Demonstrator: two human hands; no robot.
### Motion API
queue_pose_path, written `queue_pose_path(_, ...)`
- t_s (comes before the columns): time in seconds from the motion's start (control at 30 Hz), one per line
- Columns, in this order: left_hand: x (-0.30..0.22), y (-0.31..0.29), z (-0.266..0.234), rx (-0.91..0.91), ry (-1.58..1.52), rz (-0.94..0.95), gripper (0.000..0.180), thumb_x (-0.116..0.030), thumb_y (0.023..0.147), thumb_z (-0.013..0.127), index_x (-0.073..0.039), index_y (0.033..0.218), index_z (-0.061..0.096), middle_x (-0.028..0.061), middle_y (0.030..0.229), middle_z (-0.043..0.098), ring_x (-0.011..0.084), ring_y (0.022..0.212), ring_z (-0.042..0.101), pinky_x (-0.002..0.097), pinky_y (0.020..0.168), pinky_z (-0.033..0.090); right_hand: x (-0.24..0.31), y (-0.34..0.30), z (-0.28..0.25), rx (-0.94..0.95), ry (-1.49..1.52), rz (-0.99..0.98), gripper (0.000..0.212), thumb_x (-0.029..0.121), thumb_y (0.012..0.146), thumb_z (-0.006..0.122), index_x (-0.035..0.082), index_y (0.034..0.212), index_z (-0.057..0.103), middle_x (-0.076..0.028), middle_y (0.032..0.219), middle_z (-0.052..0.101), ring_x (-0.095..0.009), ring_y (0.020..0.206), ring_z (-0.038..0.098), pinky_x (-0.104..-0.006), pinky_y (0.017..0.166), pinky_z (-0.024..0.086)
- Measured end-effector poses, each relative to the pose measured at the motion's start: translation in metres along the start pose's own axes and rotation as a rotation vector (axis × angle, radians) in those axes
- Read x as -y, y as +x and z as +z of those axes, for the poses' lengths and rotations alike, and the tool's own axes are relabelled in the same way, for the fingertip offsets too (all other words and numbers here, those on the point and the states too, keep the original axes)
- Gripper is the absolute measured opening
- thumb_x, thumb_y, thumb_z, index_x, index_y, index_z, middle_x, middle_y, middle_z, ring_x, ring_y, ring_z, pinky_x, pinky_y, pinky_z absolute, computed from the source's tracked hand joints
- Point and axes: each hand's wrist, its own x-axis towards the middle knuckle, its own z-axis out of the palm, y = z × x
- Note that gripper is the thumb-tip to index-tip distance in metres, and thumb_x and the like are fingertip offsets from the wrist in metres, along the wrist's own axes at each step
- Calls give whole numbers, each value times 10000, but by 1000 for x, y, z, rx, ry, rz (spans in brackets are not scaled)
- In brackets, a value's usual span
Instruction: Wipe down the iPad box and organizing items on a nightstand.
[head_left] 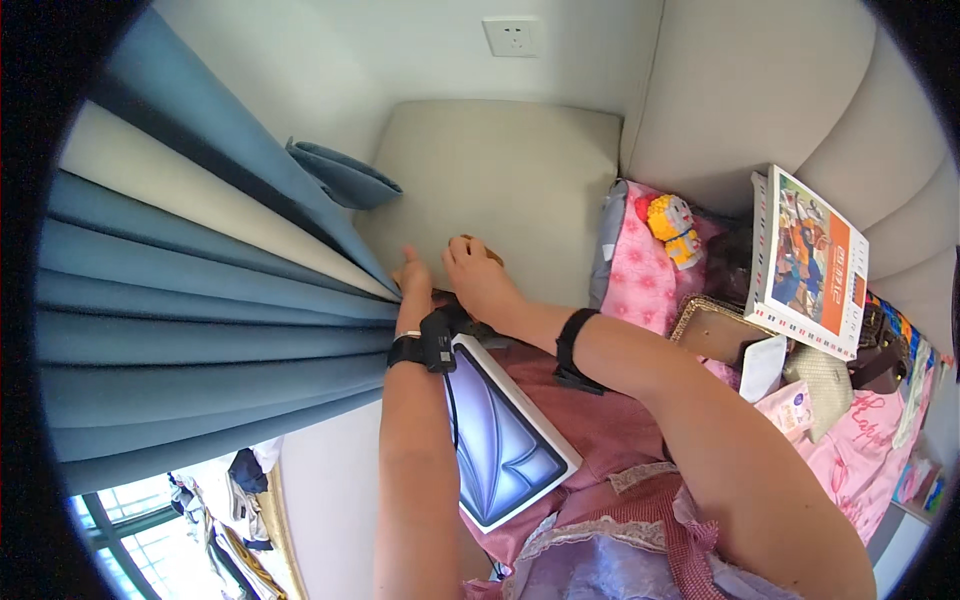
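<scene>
My right hand (pixel 480 278) rests on the beige padded top (pixel 510 170), fingers curled over a small brown object (pixel 493 256). Only the object's edge shows, so its kind is unclear. Just left of it, my left hand (pixel 411 273) is held at the edge of the blue curtain (pixel 220 300), fingers partly stretched, with no held thing visible. Dark bands with a small black device (pixel 437 340) circle my left wrist; a black strap (pixel 574 345) wraps my right forearm. Below my wrists, a white tablet box (pixel 505 440) with a blue-purple picture lies on my lap.
At right, pink bedding (pixel 640 270) carries a yellow brick-built figure (pixel 676 230), a thick book (pixel 812 260), a gold-rimmed tray (pixel 705 325) and a pink packet (pixel 787 408). A padded headboard (pixel 760 90) rises behind. A wall socket (pixel 512 38) sits above the padded top.
</scene>
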Motion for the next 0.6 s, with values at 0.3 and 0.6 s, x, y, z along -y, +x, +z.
queue_pose_path(0.3,10,11,-8,123,63,19,916,-727,951,388,-139,1580,77,232,1487,404,452,1210,532,647,822,528,-121,11,35,-216,-133,261,315,184,855,567,80,1152,566,-60,1058,571,-238,1009,561,-399,778,456)
queue_pose_path(0.6,15,-9,-1,-178,19,169,918,-691,962,423,-47,1545,127,272,1366,501,467,1089,606,556,658,603,-175,104,54,-424,-136,965,256,199,918,535,57,1129,561,-116,1124,554,-311,1102,505,-459,998,367)
